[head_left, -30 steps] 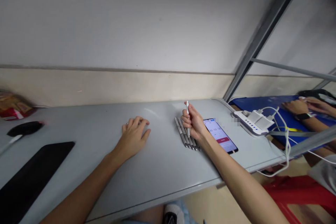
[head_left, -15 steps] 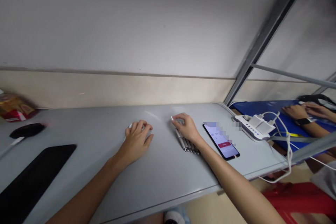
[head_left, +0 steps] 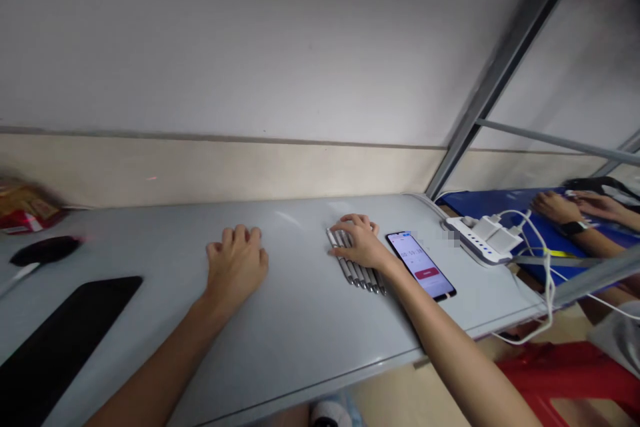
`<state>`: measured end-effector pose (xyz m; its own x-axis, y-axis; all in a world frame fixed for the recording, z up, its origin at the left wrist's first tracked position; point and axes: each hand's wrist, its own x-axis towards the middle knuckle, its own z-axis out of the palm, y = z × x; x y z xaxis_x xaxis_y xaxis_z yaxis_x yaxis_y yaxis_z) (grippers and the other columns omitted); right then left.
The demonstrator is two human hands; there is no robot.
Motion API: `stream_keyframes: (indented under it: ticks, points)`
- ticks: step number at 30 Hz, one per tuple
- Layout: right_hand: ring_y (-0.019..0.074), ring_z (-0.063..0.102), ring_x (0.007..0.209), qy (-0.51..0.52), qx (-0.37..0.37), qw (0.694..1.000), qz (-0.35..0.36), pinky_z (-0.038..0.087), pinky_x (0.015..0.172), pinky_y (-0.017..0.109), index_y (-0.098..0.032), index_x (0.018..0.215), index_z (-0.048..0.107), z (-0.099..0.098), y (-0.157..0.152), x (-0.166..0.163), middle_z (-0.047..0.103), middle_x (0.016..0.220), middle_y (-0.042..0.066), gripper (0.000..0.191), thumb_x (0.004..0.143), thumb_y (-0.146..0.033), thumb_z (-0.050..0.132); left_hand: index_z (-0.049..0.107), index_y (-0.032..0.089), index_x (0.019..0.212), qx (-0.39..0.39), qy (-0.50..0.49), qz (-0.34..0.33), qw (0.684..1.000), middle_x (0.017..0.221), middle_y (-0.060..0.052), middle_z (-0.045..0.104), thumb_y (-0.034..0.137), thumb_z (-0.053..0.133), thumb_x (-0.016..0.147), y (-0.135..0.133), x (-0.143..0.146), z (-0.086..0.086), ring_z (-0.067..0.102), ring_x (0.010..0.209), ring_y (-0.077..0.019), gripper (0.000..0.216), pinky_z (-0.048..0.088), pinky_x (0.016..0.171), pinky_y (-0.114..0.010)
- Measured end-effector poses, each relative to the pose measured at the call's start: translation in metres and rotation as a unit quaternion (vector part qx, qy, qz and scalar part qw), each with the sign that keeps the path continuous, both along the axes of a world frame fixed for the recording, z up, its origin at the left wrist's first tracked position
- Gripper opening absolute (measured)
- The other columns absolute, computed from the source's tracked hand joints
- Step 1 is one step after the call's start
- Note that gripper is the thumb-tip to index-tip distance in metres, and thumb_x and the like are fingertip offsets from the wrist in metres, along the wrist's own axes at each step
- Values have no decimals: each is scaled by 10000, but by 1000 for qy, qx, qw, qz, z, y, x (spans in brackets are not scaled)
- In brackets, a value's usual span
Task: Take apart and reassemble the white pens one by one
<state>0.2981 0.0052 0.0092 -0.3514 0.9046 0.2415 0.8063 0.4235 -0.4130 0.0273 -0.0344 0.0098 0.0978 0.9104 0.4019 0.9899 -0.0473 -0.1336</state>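
My right hand (head_left: pixel 364 243) lies over a slanted row of several grey-and-white pens (head_left: pixel 356 275) on the grey desk. Its thumb and fingers are apart and rest on the pens' upper part, covering some of it. The pens lie side by side, with their metallic ends pointing toward me. Well to their left, my left hand (head_left: pixel 237 267) is palm down on the desk with its fingers curled under. The fingertips are hidden, so anything beneath them cannot be made out.
Right of the pens lies a phone (head_left: pixel 421 265) with a lit timer screen. Beyond it stands a white power strip (head_left: pixel 479 240) with plugs and cables. A black flat object (head_left: pixel 75 340), a dark oval item (head_left: pixel 46 251) and a red-yellow packet (head_left: pixel 27 207) are left. Another person's hands (head_left: pixel 555 207) are far right.
My right hand has let go of the small white-tipped thing it pinched and spread its fingers over the pens. My left hand has moved left and curled; the white bit beside it no longer shows.
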Motion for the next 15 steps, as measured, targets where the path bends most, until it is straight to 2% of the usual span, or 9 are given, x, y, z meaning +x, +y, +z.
stream_keyframes:
  ticks: [7, 15]
  points:
    - [302, 372, 1207, 0, 2, 1000, 12, 271, 960, 467, -324, 1182, 626, -2, -6, -4, 490, 1290, 86, 472, 755, -513, 700, 581, 175, 844, -26, 13, 10, 1000, 899, -146, 649, 255, 375, 844, 4, -9, -2, 522, 917, -326, 220, 369, 703, -437]
    - [298, 379, 1198, -12, -7, 1000, 22, 264, 952, 479, -306, 1159, 645, -8, -5, -5, 499, 1283, 94, 427, 764, -453, 712, 595, 170, 955, -57, 26, -26, 998, 926, -138, 652, 236, 359, 864, 0, -1, -1, 526, 940, -315, 262, 352, 723, -424]
